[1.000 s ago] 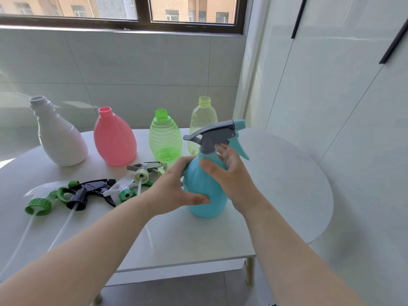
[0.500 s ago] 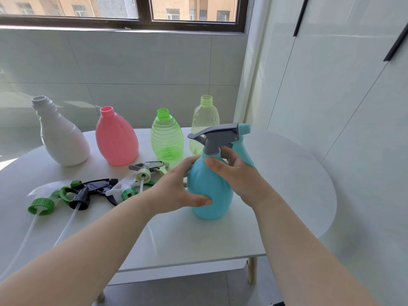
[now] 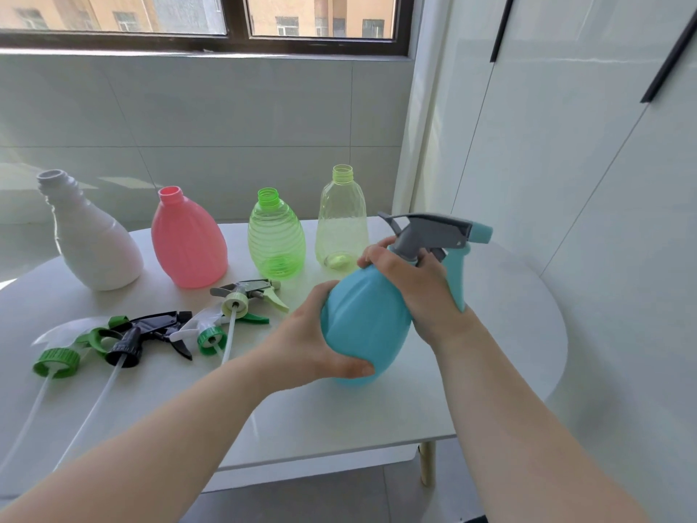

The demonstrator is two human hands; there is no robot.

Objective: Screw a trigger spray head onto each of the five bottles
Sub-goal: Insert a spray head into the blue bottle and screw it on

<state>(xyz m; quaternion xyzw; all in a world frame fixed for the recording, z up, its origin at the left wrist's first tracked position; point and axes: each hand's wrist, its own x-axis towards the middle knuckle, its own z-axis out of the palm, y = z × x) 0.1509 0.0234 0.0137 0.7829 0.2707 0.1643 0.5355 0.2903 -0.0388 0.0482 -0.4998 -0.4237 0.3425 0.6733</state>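
A blue bottle stands on the white table, tilted slightly, with a grey and blue trigger spray head on its neck. My left hand grips the bottle's body from the left. My right hand is curled round the neck just under the spray head. Behind stand a white bottle, a pink bottle, a green ribbed bottle and a pale yellow-green bottle, all with bare necks. Several loose spray heads with dip tubes lie at the left front.
A tiled wall and a window run behind the table. White cabinet doors stand close on the right. The table's rounded right edge and front edge drop to the floor, with one wooden leg visible.
The blue bottle has shifted a little right and leans more. The spray head's nozzle has swung further to the right as my right hand moved higher on the neck.
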